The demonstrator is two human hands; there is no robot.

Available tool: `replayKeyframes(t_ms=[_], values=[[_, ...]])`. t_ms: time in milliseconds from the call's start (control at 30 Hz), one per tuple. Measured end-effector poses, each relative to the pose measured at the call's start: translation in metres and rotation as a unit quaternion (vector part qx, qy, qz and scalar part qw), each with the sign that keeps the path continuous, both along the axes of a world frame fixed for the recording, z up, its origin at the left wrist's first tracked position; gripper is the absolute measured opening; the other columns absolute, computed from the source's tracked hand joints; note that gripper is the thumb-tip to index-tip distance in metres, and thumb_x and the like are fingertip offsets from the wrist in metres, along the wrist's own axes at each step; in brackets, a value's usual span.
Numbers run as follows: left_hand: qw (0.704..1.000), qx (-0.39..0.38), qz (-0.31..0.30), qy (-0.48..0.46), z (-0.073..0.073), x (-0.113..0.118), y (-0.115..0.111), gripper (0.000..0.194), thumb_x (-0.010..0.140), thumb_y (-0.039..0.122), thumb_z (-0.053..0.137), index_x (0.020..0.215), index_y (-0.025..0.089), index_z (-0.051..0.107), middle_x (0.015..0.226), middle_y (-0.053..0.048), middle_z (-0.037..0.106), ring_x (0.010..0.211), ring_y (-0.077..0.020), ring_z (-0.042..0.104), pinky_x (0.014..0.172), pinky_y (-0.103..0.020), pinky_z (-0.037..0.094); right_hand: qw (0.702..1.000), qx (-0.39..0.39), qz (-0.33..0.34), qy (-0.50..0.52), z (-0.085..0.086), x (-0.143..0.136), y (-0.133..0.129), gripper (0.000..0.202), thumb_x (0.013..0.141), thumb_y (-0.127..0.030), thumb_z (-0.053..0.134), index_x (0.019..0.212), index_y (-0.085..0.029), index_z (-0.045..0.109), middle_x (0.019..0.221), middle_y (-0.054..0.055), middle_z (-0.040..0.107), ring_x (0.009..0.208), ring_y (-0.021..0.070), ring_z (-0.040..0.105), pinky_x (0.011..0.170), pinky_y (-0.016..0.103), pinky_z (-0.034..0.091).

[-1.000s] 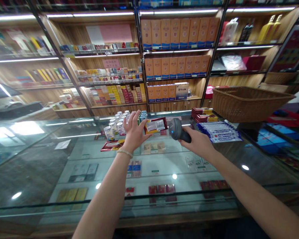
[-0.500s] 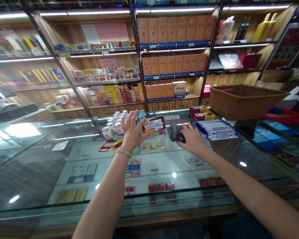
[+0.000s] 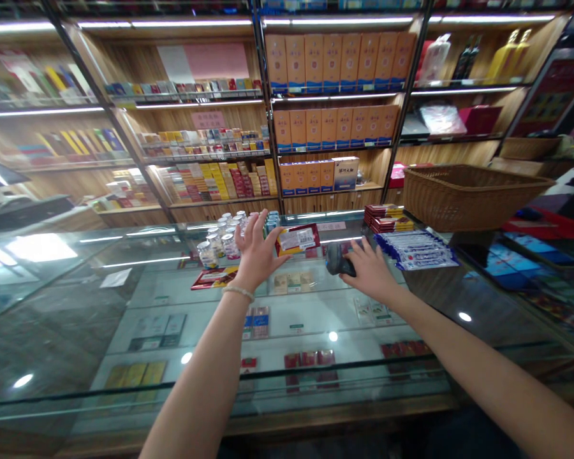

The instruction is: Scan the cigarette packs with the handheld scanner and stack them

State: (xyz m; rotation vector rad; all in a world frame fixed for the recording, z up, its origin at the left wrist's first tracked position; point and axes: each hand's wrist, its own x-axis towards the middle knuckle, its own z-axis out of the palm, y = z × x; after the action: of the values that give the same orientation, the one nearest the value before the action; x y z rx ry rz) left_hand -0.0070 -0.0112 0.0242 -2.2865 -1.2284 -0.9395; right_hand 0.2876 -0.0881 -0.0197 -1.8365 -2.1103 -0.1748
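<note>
My left hand (image 3: 258,253), with a beaded bracelet at the wrist, holds a red and yellow packet (image 3: 297,240) by its left end between thumb and fingers. A white label shows on the packet's upper face. To its right, my right hand (image 3: 369,269) grips a black handheld scanner (image 3: 337,259), its head pointing left toward the packet. Another red and yellow packet (image 3: 214,278) lies on the glass counter (image 3: 316,328) left of my left wrist. Small white-lidded jars (image 3: 217,241) stand just behind my left hand.
Blue and white packets (image 3: 415,248) are spread right of my right hand, with stacked red packets (image 3: 387,218) behind them. A wicker basket (image 3: 473,197) stands at the back right. Shelves of orange boxes (image 3: 335,127) rise behind the counter. Loose paper (image 3: 116,278) lies at left.
The scanner's blue light, visible before, no longer shows clearly. The packet and both hands have barely shifted.
</note>
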Motion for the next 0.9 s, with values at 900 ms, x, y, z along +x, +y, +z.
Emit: replayKeyframes(t_ms=[900], values=[[0.999, 0.016, -0.036, 0.025, 0.007, 0.007, -0.011, 0.066, 0.078, 0.057, 0.083, 0.135, 0.027, 0.065, 0.170, -0.017, 0.033, 0.159, -0.0420, 0.025, 0.129, -0.066, 0.005, 0.988, 0.087, 0.126, 0.039, 0.044, -0.018, 0.046, 0.085, 0.084, -0.048, 0.075, 0.159, -0.029, 0.040, 0.171, 0.012, 0.035, 0.162, 0.0368, 0.018, 0.126, 0.066, 0.014]])
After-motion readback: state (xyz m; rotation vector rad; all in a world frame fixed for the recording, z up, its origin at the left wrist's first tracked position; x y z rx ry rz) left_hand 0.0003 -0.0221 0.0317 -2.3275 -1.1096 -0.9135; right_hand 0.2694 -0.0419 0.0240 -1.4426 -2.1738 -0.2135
